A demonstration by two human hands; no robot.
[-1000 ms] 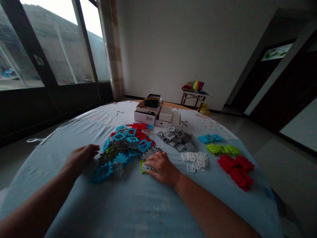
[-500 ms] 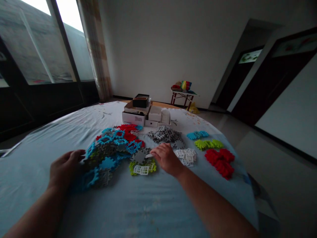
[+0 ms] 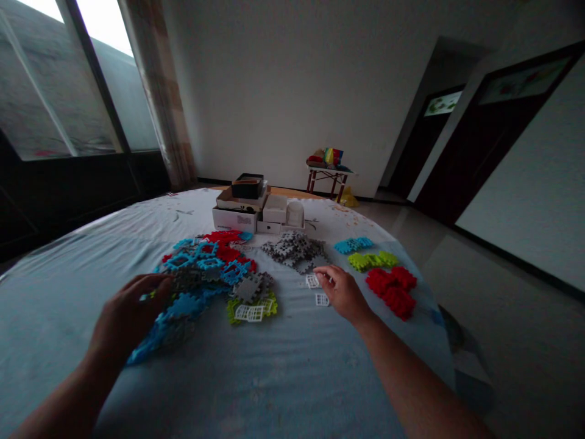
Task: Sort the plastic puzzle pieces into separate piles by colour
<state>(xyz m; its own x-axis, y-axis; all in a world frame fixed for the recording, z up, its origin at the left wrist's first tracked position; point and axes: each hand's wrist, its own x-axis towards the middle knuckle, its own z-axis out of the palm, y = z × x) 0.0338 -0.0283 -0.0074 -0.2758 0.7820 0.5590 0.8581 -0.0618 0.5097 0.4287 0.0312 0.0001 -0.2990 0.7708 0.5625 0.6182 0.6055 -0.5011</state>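
Observation:
My left hand is at the left side of a mixed heap of interlocking plastic pieces. Its thumb and fingers are apart over the near edge, where blue pieces lie, and the hand hides part of them. My right hand is over a pile of white lattice pieces, most of it covered by the hand. Its thumb and forefinger look slightly apart, with a white lattice piece by their tips. Between the hands, white lattice pieces rest on green pieces, beside a grey piece.
Beyond my right hand lies a grey heap. To the right are blue, green and red piles, the red near the round table's edge. Boxes stand at the back of the cloth-covered table.
My right hand has moved right, from the grey and green pieces to the white pile; the white piece it held no longer shows. My left hand has shifted right over the heap. The view has turned slightly.

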